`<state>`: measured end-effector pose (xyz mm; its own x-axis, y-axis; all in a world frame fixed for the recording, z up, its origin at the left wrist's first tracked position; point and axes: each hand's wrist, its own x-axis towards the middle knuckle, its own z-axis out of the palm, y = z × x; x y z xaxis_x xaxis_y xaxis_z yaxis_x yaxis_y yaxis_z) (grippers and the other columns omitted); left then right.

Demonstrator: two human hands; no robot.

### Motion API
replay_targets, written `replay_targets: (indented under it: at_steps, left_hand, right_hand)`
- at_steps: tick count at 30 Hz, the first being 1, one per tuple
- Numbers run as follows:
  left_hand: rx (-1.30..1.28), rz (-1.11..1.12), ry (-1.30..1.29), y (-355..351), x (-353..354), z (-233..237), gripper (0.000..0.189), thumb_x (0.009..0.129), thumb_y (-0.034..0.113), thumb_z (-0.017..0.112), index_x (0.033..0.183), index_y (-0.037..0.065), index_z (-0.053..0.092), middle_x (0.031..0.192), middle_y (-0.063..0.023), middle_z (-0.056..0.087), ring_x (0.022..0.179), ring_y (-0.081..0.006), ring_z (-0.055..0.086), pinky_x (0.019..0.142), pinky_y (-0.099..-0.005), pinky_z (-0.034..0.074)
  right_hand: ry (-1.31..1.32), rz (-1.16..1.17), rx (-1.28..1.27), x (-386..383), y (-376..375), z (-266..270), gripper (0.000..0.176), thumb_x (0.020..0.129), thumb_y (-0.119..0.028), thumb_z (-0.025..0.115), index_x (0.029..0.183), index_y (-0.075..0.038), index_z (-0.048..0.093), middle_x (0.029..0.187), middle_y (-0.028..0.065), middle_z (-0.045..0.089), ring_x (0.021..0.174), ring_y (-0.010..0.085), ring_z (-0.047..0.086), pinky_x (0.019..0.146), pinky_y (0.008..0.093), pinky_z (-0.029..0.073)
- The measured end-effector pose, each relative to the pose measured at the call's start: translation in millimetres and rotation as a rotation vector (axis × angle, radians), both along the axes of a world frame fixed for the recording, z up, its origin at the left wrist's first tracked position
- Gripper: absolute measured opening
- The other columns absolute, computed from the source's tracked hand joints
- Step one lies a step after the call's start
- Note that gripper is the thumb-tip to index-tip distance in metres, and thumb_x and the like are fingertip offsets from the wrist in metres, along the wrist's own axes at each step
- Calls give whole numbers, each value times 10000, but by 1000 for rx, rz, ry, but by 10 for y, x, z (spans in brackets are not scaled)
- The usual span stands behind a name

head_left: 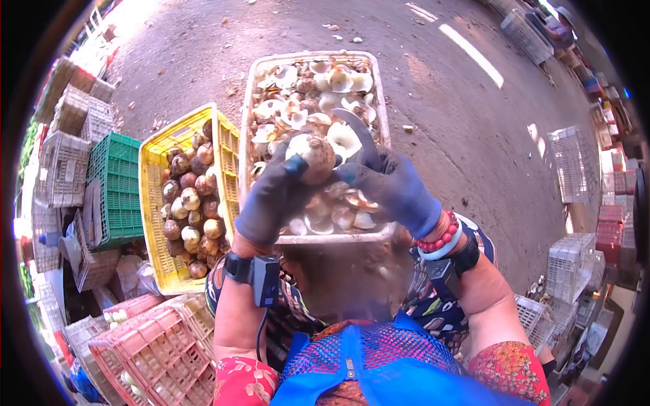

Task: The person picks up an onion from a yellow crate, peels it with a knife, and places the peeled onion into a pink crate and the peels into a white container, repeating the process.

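My left hand (274,196), in a dark glove with a blue cuff, grips a round pale-and-brown bulb (313,157). My right hand (389,183), gloved the same way, is closed on a curved blade (357,128) that rises from its fingers. Cut pale pieces lie behind and below both hands in a whitish crate (246,128). The handle of the blade is hidden in my right hand. Between the hands, a pale cup-shaped piece (344,140) shows beside the bulb; whether it is attached to anything I cannot tell.
A yellow crate (152,196) of whole brown bulbs stands left of the whitish crate. Green (115,189) and pink (159,345) crates stand farther left. Stacked crates line the right side, and a person (560,30) is at the upper right. Scraps lie on the ground.
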<state>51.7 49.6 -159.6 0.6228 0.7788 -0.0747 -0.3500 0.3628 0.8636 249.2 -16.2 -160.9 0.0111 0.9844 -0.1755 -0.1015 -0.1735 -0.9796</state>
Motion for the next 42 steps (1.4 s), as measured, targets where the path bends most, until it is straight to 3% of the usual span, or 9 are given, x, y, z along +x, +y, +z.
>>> replay_targets:
  at_steps: [6,9,12,15,20,23,34,38,42]
  left_hand:
    - [-70,-45,27,41,25,-9,594,898,170,698,1399,25,414,1176,-126,629,1019,-252,665,932,-376,534]
    - [-61,-21,75,52,7,-45,571,898,208,714,1368,28,445,1111,-107,656,970,-233,679,869,-359,546]
    - [-82,-42,82,97,-51,-62,590,886,250,735,1354,28,454,1090,-112,662,952,-219,683,856,-356,545]
    - [286,121,309,134,-90,-117,603,854,241,769,1329,16,475,1086,-128,663,963,-223,675,881,-358,535]
    - [947,429,700,141,-151,-239,554,793,167,816,1246,-3,546,1077,-144,665,989,-238,653,924,-359,511]
    - [650,262,532,124,-131,-99,407,767,88,803,1130,7,638,1071,-130,666,991,-233,631,926,-359,492]
    - [938,209,580,172,-95,-84,374,754,18,767,1110,28,653,1019,-115,671,971,-234,644,913,-359,499]
    - [1106,424,636,176,25,-279,295,748,42,742,1032,12,672,995,-129,685,961,-292,660,916,-372,504]
    - [811,509,598,-8,135,-238,292,760,28,715,1049,18,675,1002,-130,690,971,-289,659,921,-369,499]
  right_hand:
    - [-810,-230,491,-104,16,39,158,897,-118,649,1041,-52,648,818,183,688,732,315,692,658,419,538]
    - [-893,-170,418,-152,0,53,193,891,-100,617,1083,-83,623,848,218,672,777,411,667,654,471,536]
    - [-930,-156,429,-156,25,17,222,965,-167,624,1145,-38,620,853,149,694,764,284,703,690,408,538]
    - [-583,-97,286,-128,58,64,288,979,-306,608,1127,-60,626,841,211,670,783,353,686,675,418,524]
    - [-291,98,1,-6,14,72,498,1041,-466,468,1349,-89,569,828,115,653,780,166,614,717,332,498]
    - [-244,213,-120,-17,-9,134,510,1055,-462,440,1415,-115,535,861,73,642,787,125,568,727,309,495]
    - [-228,348,-90,-134,-95,225,410,1069,-295,449,1436,-120,509,902,92,645,790,130,578,698,314,499]
    - [-288,253,-97,-388,-290,63,304,1040,-231,502,1283,-65,577,866,57,634,747,151,634,638,335,510]
    - [33,164,-375,-509,-289,238,373,1027,-455,472,1022,-102,594,676,-24,516,526,90,497,462,264,412]
